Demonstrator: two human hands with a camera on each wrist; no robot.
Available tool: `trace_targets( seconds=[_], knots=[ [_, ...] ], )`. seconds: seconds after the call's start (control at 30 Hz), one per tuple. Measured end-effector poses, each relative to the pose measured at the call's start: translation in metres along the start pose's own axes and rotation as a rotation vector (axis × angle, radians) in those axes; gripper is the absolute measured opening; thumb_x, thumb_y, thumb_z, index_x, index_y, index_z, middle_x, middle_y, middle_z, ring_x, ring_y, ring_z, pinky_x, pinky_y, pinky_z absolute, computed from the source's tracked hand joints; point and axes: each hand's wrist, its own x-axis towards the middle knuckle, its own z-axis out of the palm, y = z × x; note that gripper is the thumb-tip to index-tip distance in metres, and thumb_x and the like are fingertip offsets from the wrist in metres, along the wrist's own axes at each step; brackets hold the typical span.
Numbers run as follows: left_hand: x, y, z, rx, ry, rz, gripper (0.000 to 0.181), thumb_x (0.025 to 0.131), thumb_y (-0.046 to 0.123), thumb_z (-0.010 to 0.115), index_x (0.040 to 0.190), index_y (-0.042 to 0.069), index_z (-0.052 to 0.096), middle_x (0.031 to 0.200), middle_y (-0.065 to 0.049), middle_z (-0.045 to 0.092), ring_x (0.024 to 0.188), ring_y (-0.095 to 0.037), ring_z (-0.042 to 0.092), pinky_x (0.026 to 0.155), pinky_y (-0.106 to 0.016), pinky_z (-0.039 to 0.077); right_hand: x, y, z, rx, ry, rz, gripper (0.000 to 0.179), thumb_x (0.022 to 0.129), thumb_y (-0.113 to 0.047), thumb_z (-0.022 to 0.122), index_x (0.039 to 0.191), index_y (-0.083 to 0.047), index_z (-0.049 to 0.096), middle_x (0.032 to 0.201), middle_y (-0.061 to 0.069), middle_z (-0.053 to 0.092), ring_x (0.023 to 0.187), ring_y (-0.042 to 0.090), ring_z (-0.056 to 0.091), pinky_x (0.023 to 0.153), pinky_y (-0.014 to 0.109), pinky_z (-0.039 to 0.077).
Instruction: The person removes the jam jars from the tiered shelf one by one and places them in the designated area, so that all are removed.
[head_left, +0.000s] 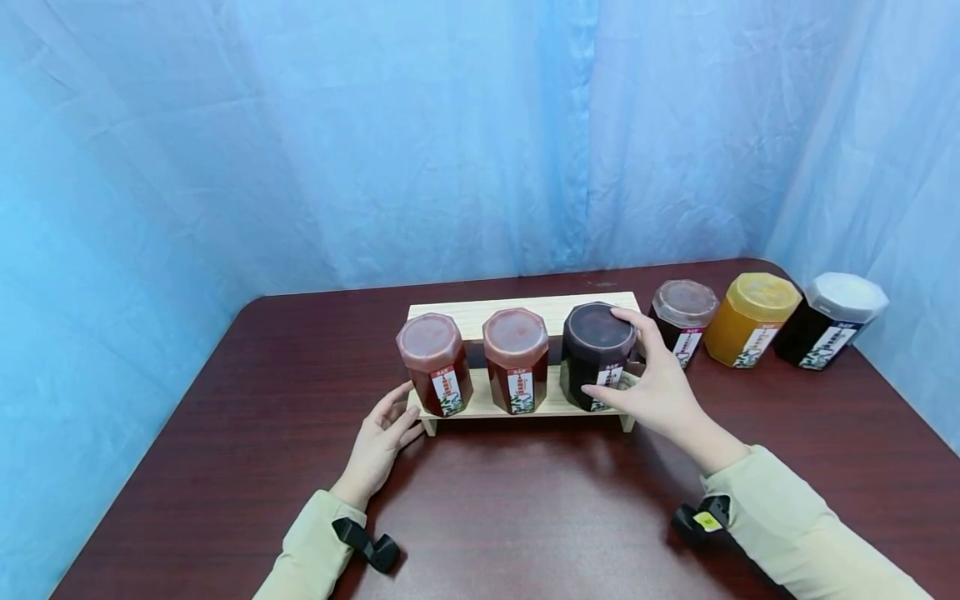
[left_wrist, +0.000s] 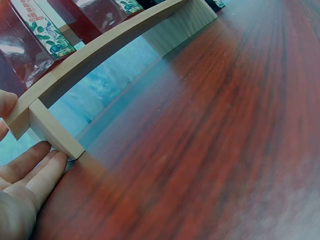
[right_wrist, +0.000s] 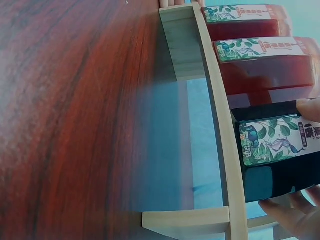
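A light wooden two-tier rack bears two red-brown jars, the left jar and the middle jar, on its front step. At the right of that step stands a dark jar. My right hand grips it, thumb on the front, fingers round the far side; in the right wrist view its base meets the shelf. My left hand holds the rack's left end. In the left wrist view, one fingertip lies at the shelf's end and other fingers touch the leg.
Right of the rack stand a dark jar with a clear lid, a yellow jar and a black jar with a white lid. The dark red wooden table has blue curtains behind it and at the sides.
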Motion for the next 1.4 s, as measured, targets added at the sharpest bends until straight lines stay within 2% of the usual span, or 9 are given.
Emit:
trace_targets(
  seconds=[0.5, 0.6, 0.83, 1.13, 1.3, 1.33, 1.4],
  knots=[
    [-0.001, 0.0, 0.0, -0.006, -0.003, 0.005, 0.048, 0.096, 0.006, 0.051, 0.142, 0.005, 0.038, 0.107, -0.005, 0.056, 0.098, -0.008, 0.06, 0.087, -0.03, 0.051, 0.0, -0.004, 0.001, 0.02, 0.01, 0.061, 0.094, 0.064, -0.009, 0.087, 0.141, -0.016, 0.035, 0.128, 0.014, 0.05, 0.111, 0.029, 0.056, 0.083, 0.002, 0.038],
    [-0.001, -0.001, 0.0, -0.007, -0.002, 0.006, 0.048, 0.096, 0.005, 0.051, 0.142, 0.004, 0.038, 0.107, -0.005, 0.056, 0.098, -0.008, 0.06, 0.086, -0.03, 0.051, -0.002, -0.003, 0.001, 0.019, 0.027, 0.055, 0.094, 0.063, -0.008, 0.088, 0.14, -0.016, 0.036, 0.128, 0.014, 0.051, 0.109, 0.025, 0.056, 0.082, 0.002, 0.039],
    [0.0, -0.001, 0.0, -0.006, -0.004, 0.009, 0.048, 0.096, 0.005, 0.051, 0.142, 0.004, 0.037, 0.107, -0.005, 0.056, 0.098, -0.008, 0.06, 0.086, -0.029, 0.051, -0.004, -0.004, -0.001, 0.05, 0.092, -0.026, 0.094, 0.056, 0.003, 0.088, 0.136, -0.01, 0.041, 0.127, 0.015, 0.052, 0.097, -0.012, 0.052, 0.082, 0.003, 0.042],
    [0.0, 0.0, 0.0, -0.004, -0.003, 0.006, 0.048, 0.096, 0.005, 0.05, 0.142, 0.004, 0.037, 0.11, -0.006, 0.055, 0.099, -0.008, 0.061, 0.086, -0.029, 0.051, -0.01, -0.002, -0.018, -0.015, 0.146, -0.056, 0.096, 0.055, 0.009, 0.086, 0.138, -0.01, 0.041, 0.126, 0.016, 0.05, 0.095, -0.016, 0.049, 0.078, 0.003, 0.043],
    [0.0, -0.001, 0.0, -0.003, 0.001, 0.003, 0.048, 0.096, 0.005, 0.05, 0.143, 0.003, 0.036, 0.112, -0.008, 0.055, 0.098, -0.007, 0.061, 0.086, -0.029, 0.051, -0.015, 0.004, -0.029, -0.1, 0.178, -0.126, 0.096, 0.051, 0.009, 0.087, 0.136, -0.008, 0.043, 0.126, 0.02, 0.051, 0.106, -0.015, 0.042, 0.086, -0.001, 0.034],
    [0.0, -0.001, 0.0, -0.002, 0.002, 0.002, 0.048, 0.096, 0.005, 0.05, 0.143, 0.003, 0.036, 0.113, -0.009, 0.054, 0.098, -0.007, 0.061, 0.086, -0.029, 0.051, -0.016, 0.005, -0.031, -0.115, 0.182, -0.142, 0.096, 0.051, 0.009, 0.087, 0.135, -0.007, 0.044, 0.125, 0.019, 0.052, 0.106, -0.015, 0.041, 0.086, -0.001, 0.034],
    [0.0, 0.0, 0.0, 0.0, 0.004, 0.001, 0.048, 0.097, 0.005, 0.05, 0.143, 0.003, 0.036, 0.114, -0.009, 0.054, 0.098, -0.006, 0.061, 0.086, -0.029, 0.051, -0.019, 0.006, -0.036, -0.135, 0.188, -0.168, 0.097, 0.049, 0.01, 0.087, 0.135, -0.007, 0.046, 0.125, 0.008, 0.054, 0.106, -0.014, 0.041, 0.086, -0.001, 0.033]
  ],
)
